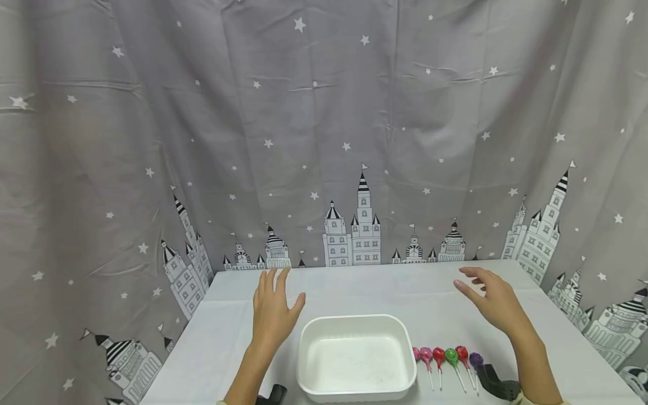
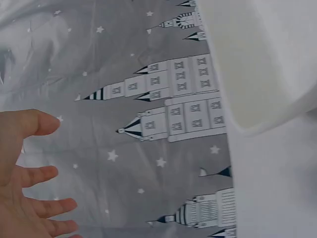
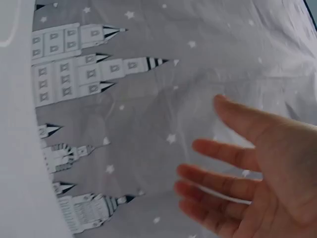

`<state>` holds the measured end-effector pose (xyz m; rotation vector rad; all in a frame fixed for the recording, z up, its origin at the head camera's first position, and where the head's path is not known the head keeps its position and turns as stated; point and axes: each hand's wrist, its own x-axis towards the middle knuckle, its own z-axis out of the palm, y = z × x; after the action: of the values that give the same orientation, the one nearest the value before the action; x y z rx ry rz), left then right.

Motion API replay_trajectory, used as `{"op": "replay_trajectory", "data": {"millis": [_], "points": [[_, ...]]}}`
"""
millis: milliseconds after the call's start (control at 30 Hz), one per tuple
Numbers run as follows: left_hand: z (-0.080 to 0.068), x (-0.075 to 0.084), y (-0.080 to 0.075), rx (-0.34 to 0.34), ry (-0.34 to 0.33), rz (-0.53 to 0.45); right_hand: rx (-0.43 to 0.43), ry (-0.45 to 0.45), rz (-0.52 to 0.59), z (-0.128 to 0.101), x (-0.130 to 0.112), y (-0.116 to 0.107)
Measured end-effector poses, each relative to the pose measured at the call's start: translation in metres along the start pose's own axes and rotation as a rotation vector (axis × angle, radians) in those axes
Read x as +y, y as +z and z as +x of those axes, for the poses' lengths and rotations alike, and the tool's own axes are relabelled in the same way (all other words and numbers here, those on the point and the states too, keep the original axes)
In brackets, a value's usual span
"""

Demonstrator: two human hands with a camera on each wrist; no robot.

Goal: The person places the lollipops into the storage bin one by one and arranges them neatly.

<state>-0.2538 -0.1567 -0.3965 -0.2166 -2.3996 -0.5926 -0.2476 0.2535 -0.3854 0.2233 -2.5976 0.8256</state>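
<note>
My left hand is raised over the white table, just left of a white rectangular tray, with fingers spread and nothing held. On the other side my right hand hovers above the table, its fingers loosely bent and holding nothing. A row of wrapped lollipops lies right of the tray: pink, red, green, another red and purple. One more pink lollipop is partly hidden by the tray's edge. Both wrist views show relaxed, spread fingers.
A grey curtain printed with stars and castles hangs behind the table. A black wrist-camera mount sits by the right forearm, close to the purple lollipop, and another is beside the left forearm.
</note>
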Motion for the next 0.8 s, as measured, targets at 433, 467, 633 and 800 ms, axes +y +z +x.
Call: {"op": "replay_trajectory", "data": {"millis": [433,467,633,800], "points": [[-0.053,-0.020,0.029,-0.059,-0.187,-0.275,0.042,0.241,0.141,-0.034,0.049,0.015],[-0.057,-0.021,0.031,-0.072,-0.205,-0.299,0.017,0.244,0.147,-0.036,0.053,0.017],[-0.075,-0.028,0.050,-0.108,-0.271,-0.406,-0.128,0.271,0.222,-0.046,0.073,0.026],[-0.090,-0.033,0.065,-0.168,-0.406,-0.521,-0.170,0.283,0.404,-0.058,0.093,0.040]]}}
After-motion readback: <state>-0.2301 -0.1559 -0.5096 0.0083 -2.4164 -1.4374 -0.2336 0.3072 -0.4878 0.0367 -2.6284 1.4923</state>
